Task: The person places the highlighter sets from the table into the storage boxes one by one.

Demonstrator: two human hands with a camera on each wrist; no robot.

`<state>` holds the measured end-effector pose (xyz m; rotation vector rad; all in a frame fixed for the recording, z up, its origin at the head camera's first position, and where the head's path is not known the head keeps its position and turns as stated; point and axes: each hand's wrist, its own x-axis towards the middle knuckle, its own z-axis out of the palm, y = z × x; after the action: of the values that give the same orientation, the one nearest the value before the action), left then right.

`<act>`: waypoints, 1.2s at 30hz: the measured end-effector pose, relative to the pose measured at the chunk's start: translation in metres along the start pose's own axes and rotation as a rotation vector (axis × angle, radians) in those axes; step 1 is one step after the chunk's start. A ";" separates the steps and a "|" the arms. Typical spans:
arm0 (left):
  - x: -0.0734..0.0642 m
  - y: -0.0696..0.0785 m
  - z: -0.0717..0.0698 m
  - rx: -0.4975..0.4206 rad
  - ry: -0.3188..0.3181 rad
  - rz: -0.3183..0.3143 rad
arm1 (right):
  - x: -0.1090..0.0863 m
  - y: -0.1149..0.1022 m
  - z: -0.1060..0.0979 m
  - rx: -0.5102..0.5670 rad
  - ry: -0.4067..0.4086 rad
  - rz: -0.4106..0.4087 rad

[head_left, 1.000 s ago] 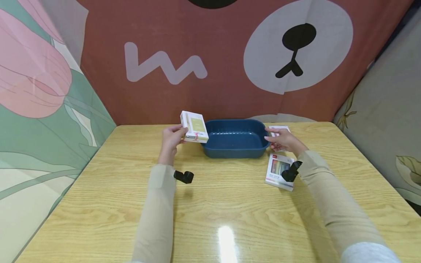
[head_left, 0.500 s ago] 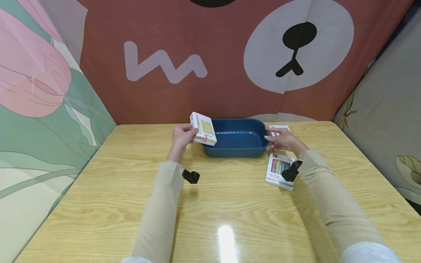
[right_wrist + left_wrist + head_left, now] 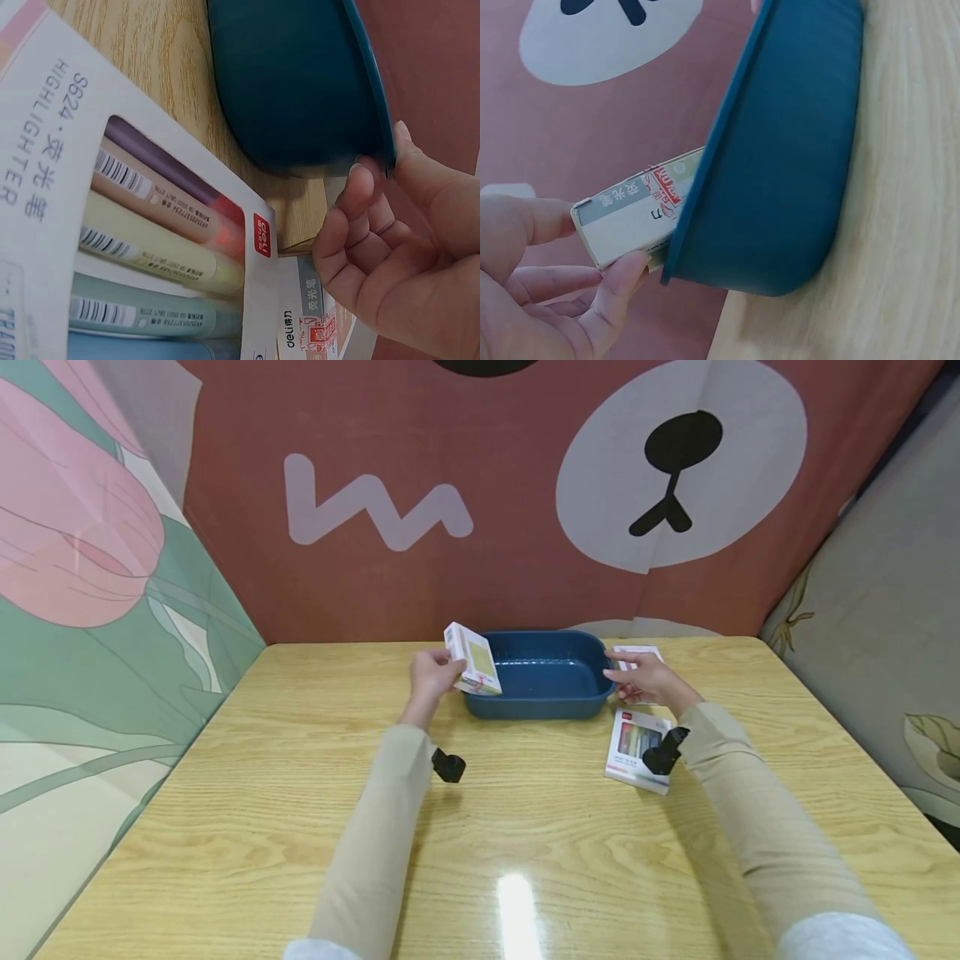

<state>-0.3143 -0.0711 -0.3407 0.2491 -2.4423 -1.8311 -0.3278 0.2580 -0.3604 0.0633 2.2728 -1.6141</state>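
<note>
My left hand (image 3: 432, 683) grips a white highlighter box (image 3: 480, 662) by its left end, thumb on one face and fingers on the other. The box tilts down over the left rim of a dark blue plastic basin (image 3: 536, 709). In the left wrist view, the far part of this box (image 3: 634, 210) is hidden behind the basin wall (image 3: 780, 157). At the basin's right end, my right hand (image 3: 648, 679) pinches the rim between thumb and fingers. The right wrist view shows that rim between the thumb and forefinger of this hand (image 3: 409, 247).
A highlighter box with a window (image 3: 633, 750) lies right of the basin, partly under the right wrist camera. Another white box (image 3: 637, 651) lies behind the right hand, partly hidden. The wooden table (image 3: 465, 852) meets a brown bear-print cloth (image 3: 375, 593) at the back.
My left hand has moved right with the highlighter box, from beside the basin to over its left rim, and the box has tipped further down. The right hand and basin have stayed put.
</note>
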 end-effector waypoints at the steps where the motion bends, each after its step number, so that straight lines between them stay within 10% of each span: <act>1: 0.001 0.000 0.001 0.018 0.004 0.004 | 0.000 0.000 0.000 -0.001 -0.001 -0.002; 36: 0.001 0.008 0.034 0.569 0.018 0.256 | 0.002 0.001 0.000 -0.016 -0.002 0.001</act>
<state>-0.3211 -0.0374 -0.3428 -0.0204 -2.7697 -1.0063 -0.3294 0.2584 -0.3618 0.0590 2.2837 -1.5942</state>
